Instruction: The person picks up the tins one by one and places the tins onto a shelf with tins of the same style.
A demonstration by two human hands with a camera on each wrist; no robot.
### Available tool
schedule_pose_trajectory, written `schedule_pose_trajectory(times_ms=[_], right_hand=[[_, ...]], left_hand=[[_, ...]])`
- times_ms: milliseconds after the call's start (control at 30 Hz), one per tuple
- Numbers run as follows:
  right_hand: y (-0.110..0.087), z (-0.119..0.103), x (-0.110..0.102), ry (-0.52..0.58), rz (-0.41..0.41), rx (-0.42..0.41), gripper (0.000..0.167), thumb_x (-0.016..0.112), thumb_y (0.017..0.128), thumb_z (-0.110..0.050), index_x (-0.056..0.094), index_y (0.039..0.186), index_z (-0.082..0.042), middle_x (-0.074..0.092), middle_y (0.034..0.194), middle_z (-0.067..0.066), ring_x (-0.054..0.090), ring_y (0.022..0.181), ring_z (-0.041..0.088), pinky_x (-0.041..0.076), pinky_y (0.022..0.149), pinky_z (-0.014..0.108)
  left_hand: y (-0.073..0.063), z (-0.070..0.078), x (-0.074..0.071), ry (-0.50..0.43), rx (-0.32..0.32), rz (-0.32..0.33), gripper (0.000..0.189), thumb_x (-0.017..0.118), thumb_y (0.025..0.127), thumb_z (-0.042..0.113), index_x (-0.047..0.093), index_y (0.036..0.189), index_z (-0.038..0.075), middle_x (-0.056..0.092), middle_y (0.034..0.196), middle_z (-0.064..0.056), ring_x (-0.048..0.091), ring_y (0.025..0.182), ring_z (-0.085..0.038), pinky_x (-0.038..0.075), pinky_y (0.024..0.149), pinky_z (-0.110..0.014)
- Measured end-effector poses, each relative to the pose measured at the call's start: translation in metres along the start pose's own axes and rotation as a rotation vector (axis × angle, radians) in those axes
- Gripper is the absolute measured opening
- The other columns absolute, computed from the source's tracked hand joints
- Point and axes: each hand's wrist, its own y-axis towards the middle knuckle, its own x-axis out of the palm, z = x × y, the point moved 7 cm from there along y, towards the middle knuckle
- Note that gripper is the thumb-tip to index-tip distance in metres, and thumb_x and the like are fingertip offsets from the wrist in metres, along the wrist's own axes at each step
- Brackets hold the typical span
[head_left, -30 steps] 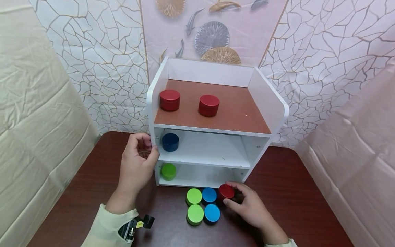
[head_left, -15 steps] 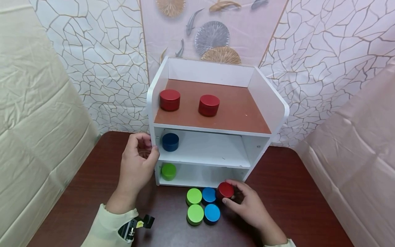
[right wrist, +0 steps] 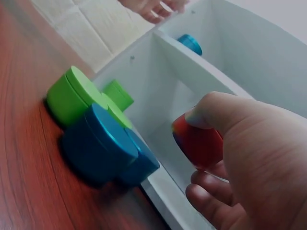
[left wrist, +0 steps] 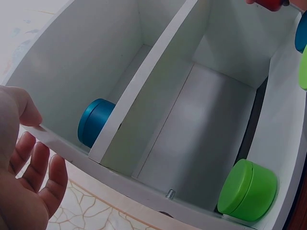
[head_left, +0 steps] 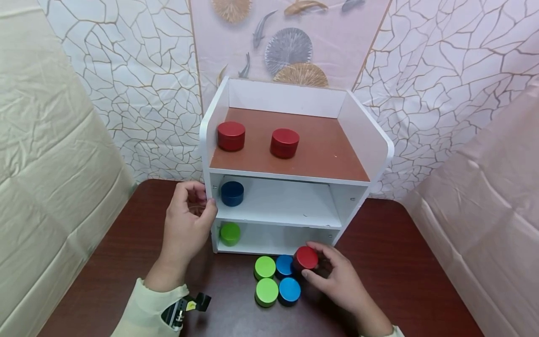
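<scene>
My right hand [head_left: 338, 281] pinches a round red tin [head_left: 305, 258] between thumb and fingers. The tin is raised beside the blue tins, in front of the shelf unit's bottom compartment. My left hand [head_left: 189, 229] holds the white shelf unit [head_left: 290, 178] by its left side panel, thumb at the front edge and fingers curled on the outer side. On the table stand two green tins [head_left: 266, 292] and two blue tins [head_left: 289, 291], grouped in two rows. In the right wrist view the held red tin [right wrist: 199, 141] sits under the thumb.
Two red tins [head_left: 284, 143] stand on the brown top shelf. A blue tin [head_left: 232, 194] is at the left of the middle shelf, and a green tin [head_left: 229, 234] at the left of the bottom one. Patterned cloth [head_left: 139, 93] hangs behind the table [head_left: 404, 262].
The red tin in my right hand has risen from beside the far blue tin and shifted slightly left, overlapping it more. My left hand stays in place.
</scene>
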Motion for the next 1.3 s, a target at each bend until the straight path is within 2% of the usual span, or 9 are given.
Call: schedule_pose_trajectory(times_ms=[367, 667, 833, 1033, 1300], right_hand=[[-0.003, -0.026, 0.001, 0.027, -0.006, -0.108, 0.071, 0.098, 0.089, -0.028, 0.066, 0.150, -0.014, 0.070, 0.135, -0.002, 0.071, 0.119, 0.019, 0.067, 0.100, 0.037], [-0.014, -0.059, -0.008, 0.035, 0.004, -0.199, 0.070, 0.099, 0.088, -0.022, 0.065, 0.149, -0.017, 0.069, 0.138, -0.004, 0.070, 0.122, 0.019, 0.064, 0.099, 0.024], [-0.019, -0.085, -0.021, 0.030, 0.039, -0.316, 0.069, 0.097, 0.088, -0.014, 0.065, 0.149, -0.018, 0.070, 0.136, -0.004, 0.069, 0.117, 0.015, 0.066, 0.094, 0.025], [-0.023, -0.120, -0.039, -0.017, 0.079, -0.449, 0.077, 0.097, 0.083, -0.006, 0.063, 0.151, -0.021, 0.071, 0.136, -0.003, 0.068, 0.114, 0.012, 0.065, 0.087, 0.025], [-0.025, -0.165, -0.066, -0.079, 0.136, -0.633, 0.080, 0.095, 0.074, -0.001, 0.066, 0.148, -0.013, 0.072, 0.136, 0.004, 0.067, 0.120, 0.012, 0.057, 0.101, 0.016]], left_hand=[[0.000, -0.001, 0.000, -0.008, -0.001, -0.002, 0.033, 0.072, 0.104, 0.009, 0.056, 0.133, 0.012, 0.061, 0.114, -0.005, 0.062, 0.098, -0.019, 0.057, 0.080, -0.020], [0.000, -0.001, -0.001, -0.012, -0.008, 0.003, 0.033, 0.073, 0.103, 0.008, 0.057, 0.132, 0.013, 0.060, 0.113, -0.006, 0.062, 0.098, -0.020, 0.057, 0.080, -0.021], [0.000, -0.001, -0.001, -0.014, -0.015, -0.003, 0.034, 0.073, 0.103, 0.009, 0.057, 0.133, 0.014, 0.060, 0.114, -0.006, 0.062, 0.098, -0.020, 0.057, 0.080, -0.021], [0.000, 0.000, -0.001, -0.015, -0.010, -0.001, 0.034, 0.073, 0.103, 0.008, 0.057, 0.133, 0.013, 0.061, 0.114, -0.006, 0.062, 0.099, -0.019, 0.056, 0.080, -0.019], [0.001, 0.000, -0.001, -0.014, -0.001, -0.003, 0.034, 0.073, 0.103, 0.009, 0.057, 0.133, 0.013, 0.061, 0.114, -0.006, 0.062, 0.099, -0.019, 0.057, 0.081, -0.021]])
